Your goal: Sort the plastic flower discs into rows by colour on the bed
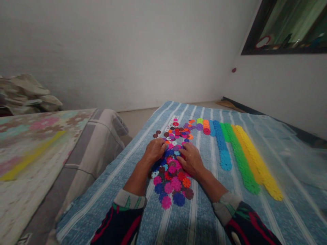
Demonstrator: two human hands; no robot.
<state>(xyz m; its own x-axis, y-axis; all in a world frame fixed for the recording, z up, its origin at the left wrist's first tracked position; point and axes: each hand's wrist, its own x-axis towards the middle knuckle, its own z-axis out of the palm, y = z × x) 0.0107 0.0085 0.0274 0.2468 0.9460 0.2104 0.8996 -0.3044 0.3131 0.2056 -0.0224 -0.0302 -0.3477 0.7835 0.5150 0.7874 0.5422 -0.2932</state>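
Many mixed discs lie left of the yellow row; the left hand touches their side farther from that row, the right hand the nearer; both curl, whether pinching I cannot tell.

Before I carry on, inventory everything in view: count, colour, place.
mixed flower-shaped discs: too overlapped to count, multicoloured, between and around hands
long disc rows: four; blue, green, amber, yellow; right of pile
short disc rows: four; lime-purple, orange-red, light blue, green; far end
printed strip: one, white, pile's far end
striped cloth: one, blue-white, under discs
clear plastic: count unclear, transparent, right
floral cover: one, multicoloured, left
yellow strip: one, yellow, on floral cover
checked cloth: one, grey, beside floral cover
bundled fabric: one heap, beige, far left
walls: two, whitish, ahead and right
window: one, dark-framed, upper right
sleeves: two, navy-red, grey cuffs, foreground
left hand: one, bare, pile's left
right hand: one, bare, pile's right
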